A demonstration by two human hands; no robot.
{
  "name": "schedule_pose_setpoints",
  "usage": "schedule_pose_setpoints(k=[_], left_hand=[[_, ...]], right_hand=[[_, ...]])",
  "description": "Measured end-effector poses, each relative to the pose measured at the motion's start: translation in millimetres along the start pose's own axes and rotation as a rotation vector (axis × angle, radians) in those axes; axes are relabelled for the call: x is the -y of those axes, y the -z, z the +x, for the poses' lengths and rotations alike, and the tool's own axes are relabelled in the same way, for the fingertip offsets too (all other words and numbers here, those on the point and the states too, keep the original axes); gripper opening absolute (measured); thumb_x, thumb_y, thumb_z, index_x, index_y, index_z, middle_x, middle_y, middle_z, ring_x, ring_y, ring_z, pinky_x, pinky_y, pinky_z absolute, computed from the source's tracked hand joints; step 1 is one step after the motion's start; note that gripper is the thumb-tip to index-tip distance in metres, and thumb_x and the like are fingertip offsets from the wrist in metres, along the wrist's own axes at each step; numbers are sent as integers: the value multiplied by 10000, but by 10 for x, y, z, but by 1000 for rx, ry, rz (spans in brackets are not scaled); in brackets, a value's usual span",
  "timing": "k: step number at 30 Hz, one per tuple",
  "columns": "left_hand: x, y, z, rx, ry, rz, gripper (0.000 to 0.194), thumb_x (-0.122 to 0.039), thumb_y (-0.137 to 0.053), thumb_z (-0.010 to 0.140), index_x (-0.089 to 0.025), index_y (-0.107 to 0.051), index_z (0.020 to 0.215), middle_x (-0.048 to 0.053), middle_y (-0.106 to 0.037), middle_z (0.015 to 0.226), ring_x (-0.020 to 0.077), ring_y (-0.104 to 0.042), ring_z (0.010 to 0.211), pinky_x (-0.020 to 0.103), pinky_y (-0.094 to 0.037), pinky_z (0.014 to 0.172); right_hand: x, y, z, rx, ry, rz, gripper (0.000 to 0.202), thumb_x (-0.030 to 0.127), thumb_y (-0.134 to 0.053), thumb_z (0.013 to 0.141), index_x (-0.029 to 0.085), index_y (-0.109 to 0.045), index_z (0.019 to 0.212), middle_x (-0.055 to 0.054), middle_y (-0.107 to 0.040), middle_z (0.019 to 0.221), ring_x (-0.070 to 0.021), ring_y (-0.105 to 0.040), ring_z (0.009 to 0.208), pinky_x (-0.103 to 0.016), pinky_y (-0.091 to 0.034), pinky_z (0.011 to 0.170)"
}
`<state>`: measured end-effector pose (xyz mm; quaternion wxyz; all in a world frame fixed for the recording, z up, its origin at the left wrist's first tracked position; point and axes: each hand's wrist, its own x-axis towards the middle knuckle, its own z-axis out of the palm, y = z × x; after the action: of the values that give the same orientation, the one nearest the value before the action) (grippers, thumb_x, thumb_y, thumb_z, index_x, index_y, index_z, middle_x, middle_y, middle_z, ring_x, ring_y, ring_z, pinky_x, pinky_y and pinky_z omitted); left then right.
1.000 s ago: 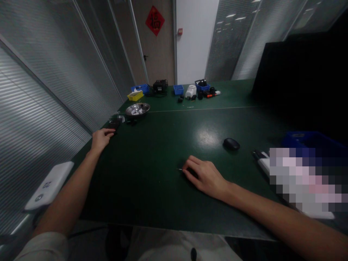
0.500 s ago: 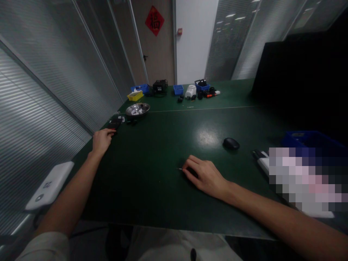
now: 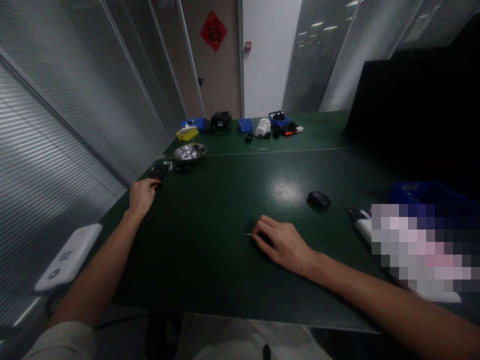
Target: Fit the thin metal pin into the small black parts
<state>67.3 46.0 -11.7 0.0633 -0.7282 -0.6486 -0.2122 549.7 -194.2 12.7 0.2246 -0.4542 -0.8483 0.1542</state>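
Note:
My right hand (image 3: 280, 244) rests on the green tabletop (image 3: 202, 215), with thumb and fingertips pinched on a thin, pale, pin-like piece (image 3: 248, 234). One short end of the piece sticks out to the left of the fingertips; its kind is too small to tell. At the table's left edge, my left hand (image 3: 143, 194) is closed, its fingertips on a small red and black object (image 3: 157, 181) that the fingers mostly cover. Just beyond that hand lies a dark flat item (image 3: 159, 171), partly blurred out. A metal bowl (image 3: 190, 154) holding small pale pieces stands farther back.
A black mouse (image 3: 318, 199) lies right of centre. Along the back stand a yellow tray (image 3: 186, 133), blue bins (image 3: 246, 125), a black device (image 3: 221, 120) and a white device (image 3: 263, 127). To the right are a blue bin (image 3: 431, 187) and a large dark screen (image 3: 408, 100).
Both hands keep their positions and grips. The view has shifted very slightly, so things appear a little lower.

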Motion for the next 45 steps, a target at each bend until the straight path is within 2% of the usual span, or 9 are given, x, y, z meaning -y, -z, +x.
schedule_pose_setpoints(k=[7,24,28,31,34,37,39,42,45], left_hand=[[-70,4,-16,42,-71,143,439,-174,-414,957,-160,-770,1213,139,-688,1311,303,-641,1193,404,-463,1108],[-327,177,-71,80,54,284,351,-240,-491,990,-119,-744,1202,160,-712,1214,324,-649,1080,414,-491,946],[-438,248,-91,63,10,296,333,-242,-502,995,-120,-755,1175,163,-717,1185,341,-622,1084,447,-460,947],[-786,362,-177,0,-103,218,333,-281,-511,1011,-136,-758,1180,150,-718,1193,348,-597,1098,474,-437,950],[-1395,492,-412,9,-288,-12,284,-295,-549,1014,-181,-761,1166,105,-724,1191,298,-599,1077,440,-436,930],[-2045,571,-793,138,-523,-307,225,-289,-588,1015,-226,-763,1141,60,-732,1156,239,-608,1044,401,-432,923],[-2361,574,-1046,258,-652,-415,186,-266,-615,1003,-232,-768,1102,45,-740,1085,219,-611,1005,392,-425,911],[-2579,522,-1289,408,-723,-518,106,-217,-670,956,-212,-765,1004,43,-710,1018,200,-607,967,370,-441,897],[-2598,464,-1355,449,-681,-613,69,-183,-678,932,-188,-739,962,66,-647,1089,195,-601,1024,332,-476,891]], right_hand=[[19,7,-2,5,-8,12,163,298,-494,1069,212,-632,1057,-30,-629,1036,-141,-612,765,-279,-455,663],[42,23,7,13,-12,-1,180,297,-480,1072,204,-632,1043,-35,-624,1025,-147,-604,761,-284,-445,664],[43,22,7,9,-13,6,177,300,-482,1073,207,-631,1054,-35,-626,1040,-148,-608,774,-284,-447,667],[40,18,9,4,-15,18,168,295,-488,1069,207,-631,1057,-33,-625,1041,-144,-607,773,-281,-449,668],[39,14,10,-11,-25,27,165,290,-488,1066,208,-631,1056,-32,-623,1041,-141,-601,763,-278,-446,665],[44,8,5,-33,-56,31,158,281,-489,1060,208,-628,1044,-29,-618,1025,-135,-586,735,-273,-431,645],[49,2,1,-53,-70,25,144,272,-498,1052,210,-626,1034,-24,-613,1009,-134,-581,728,-271,-423,643],[55,-12,-2,-56,-76,-8,125,264,-514,1042,214,-628,1022,-19,-609,997,-136,-584,732,-271,-412,649],[55,-28,5,-35,-74,-48,120,266,-523,1039,216,-629,1014,-20,-609,1005,-134,-582,728,-268,-399,645]])
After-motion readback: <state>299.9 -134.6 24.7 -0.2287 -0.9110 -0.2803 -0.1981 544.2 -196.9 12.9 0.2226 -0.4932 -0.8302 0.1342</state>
